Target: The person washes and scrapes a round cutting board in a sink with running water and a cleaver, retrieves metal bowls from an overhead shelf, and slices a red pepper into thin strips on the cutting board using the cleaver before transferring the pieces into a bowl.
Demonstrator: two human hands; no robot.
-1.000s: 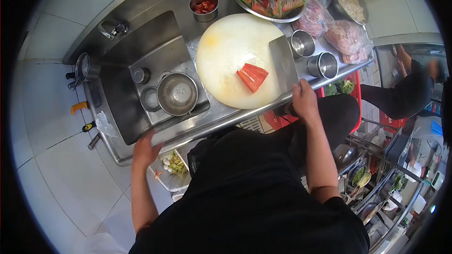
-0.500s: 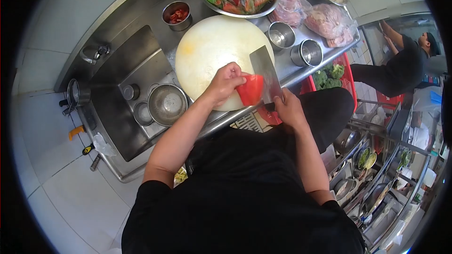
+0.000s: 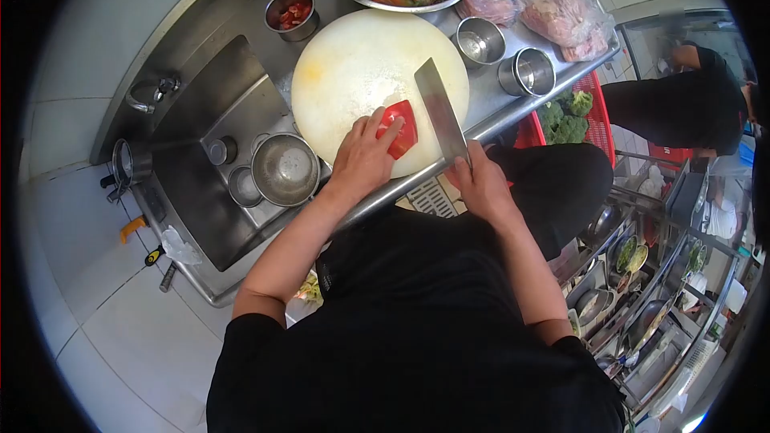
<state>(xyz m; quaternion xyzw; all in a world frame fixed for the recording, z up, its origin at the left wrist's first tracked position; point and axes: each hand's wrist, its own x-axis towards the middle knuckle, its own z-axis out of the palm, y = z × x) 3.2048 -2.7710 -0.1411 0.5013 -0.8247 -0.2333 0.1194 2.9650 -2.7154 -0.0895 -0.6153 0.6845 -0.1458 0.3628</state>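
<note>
My left hand [image 3: 363,159] holds a red bell pepper piece [image 3: 407,127] down on the round white cutting board [image 3: 337,64], its fingers spread over the pepper's left part. The pepper lies flat near the board's front edge, partly hidden by those fingers. In my right hand [image 3: 484,186] is a cleaver [image 3: 441,111], gripped by its handle. Its broad blade points away from me over the board, just right of the pepper and apart from it.
A steel cup with red pieces [image 3: 292,14] stands behind the board, near a colander of bagged peppers [image 3: 399,6]. Two steel cups [image 3: 527,72] and bagged meat [image 3: 565,20] are at right. Broccoli [image 3: 565,118] fills a red basket below. The sink [image 3: 216,192] holds pots. Another person stands far right.
The red pepper piece has gone from being held up in my left hand to lying on the board under its fingers. The cleaver has shifted slightly left and up, still in my right hand.
</note>
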